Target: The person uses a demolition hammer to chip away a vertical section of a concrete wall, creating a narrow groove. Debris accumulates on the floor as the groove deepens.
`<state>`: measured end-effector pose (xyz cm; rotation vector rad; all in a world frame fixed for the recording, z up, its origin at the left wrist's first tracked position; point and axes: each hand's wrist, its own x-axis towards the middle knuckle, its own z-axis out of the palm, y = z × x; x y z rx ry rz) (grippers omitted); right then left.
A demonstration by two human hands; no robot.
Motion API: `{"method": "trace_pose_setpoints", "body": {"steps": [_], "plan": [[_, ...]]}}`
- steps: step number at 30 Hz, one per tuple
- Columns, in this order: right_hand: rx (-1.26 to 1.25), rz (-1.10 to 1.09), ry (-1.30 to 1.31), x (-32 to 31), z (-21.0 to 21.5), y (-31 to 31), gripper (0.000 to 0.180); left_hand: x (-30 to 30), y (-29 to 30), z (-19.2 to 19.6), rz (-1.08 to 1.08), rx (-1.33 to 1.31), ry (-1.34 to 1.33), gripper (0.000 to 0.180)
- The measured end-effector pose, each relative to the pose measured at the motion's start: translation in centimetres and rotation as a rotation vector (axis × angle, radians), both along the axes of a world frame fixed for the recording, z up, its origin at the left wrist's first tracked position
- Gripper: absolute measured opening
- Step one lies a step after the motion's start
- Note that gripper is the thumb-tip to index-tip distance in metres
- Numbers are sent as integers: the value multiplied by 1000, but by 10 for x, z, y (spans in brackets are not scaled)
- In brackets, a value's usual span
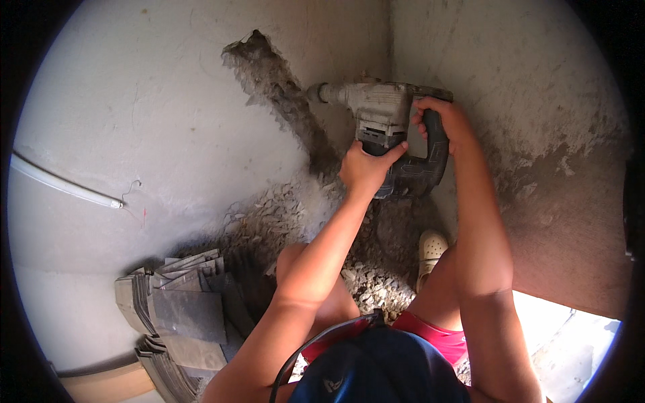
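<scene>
A dusty grey and black rotary hammer is held sideways in front of the left wall, its chuck end pointing left. That end is at the edge of a rough, broken channel running diagonally down the wall. Any bit beyond the chuck cannot be made out. My left hand wraps round the black motor housing below the grey body, thumb on the near side. My right hand is closed round the upper part of the black rear handle, its fingers curled inside the loop.
Broken rubble lies along the wall's foot and between my legs. Stacked grey tiles or boards lean at the lower left. A white conduit with loose wires runs along the left wall. The right wall stands close to my right arm.
</scene>
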<state>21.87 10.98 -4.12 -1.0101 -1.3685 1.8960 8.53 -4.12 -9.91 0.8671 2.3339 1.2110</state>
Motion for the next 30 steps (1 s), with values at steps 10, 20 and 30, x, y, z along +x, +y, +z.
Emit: {"method": "trace_pose_setpoints", "body": {"steps": [10,20,30], "plan": [[46,-28,4,1,1,-8,22,0,-4,7,-19,-12,0,96],[14,22,44,-1,1,1,23,1,-3,15,2,-57,20,98],[12,-2,11,-8,-10,6,26,-5,1,7,3,-39,14,95]]}}
